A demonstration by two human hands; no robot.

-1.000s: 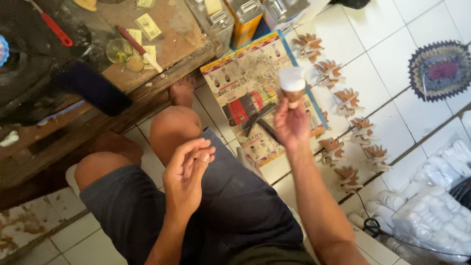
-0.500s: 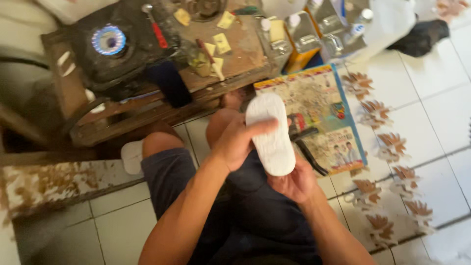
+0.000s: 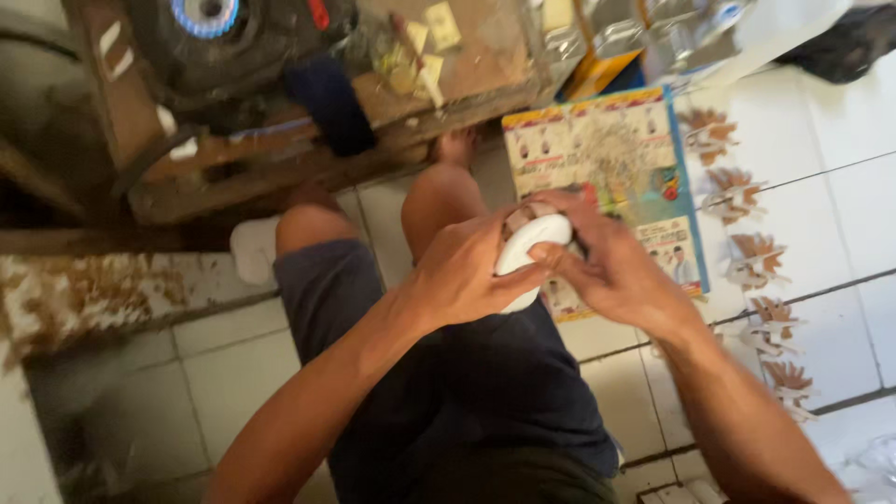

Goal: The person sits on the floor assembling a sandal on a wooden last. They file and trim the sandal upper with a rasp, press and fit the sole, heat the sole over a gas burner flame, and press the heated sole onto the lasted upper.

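A dark stove with a blue ring is seen on the left end of the low wooden tabletop. Small yellow pieces lie near the middle of that tabletop, close to its front edge. Below it, 2 bare knees and dark shorts are seen over the pale tiled floor.

The left hand is reached in from the lower left. Its fingers are curled shut round the near side of a white oval thing. The thumb is pressed along the lower edge of it.

The white oval thing is held in the air, above the right knee, between the 2 hands. It looks smooth and rounded, a bit like a bar of soap, and slightly shiny. Its long axis is tilted from lower left to upper right. What it is made of cannot be told, since most of it is hidden.

The right hand is wrapped over the far side and the top. Its fingers are bent closed on the upper end. Both hands are touching it, so neither is nearer.

Under the hands, a flat printed sheet with a blue edge is laid on the floor. To the right, small brown paper shapes are set in a row on the tiles.
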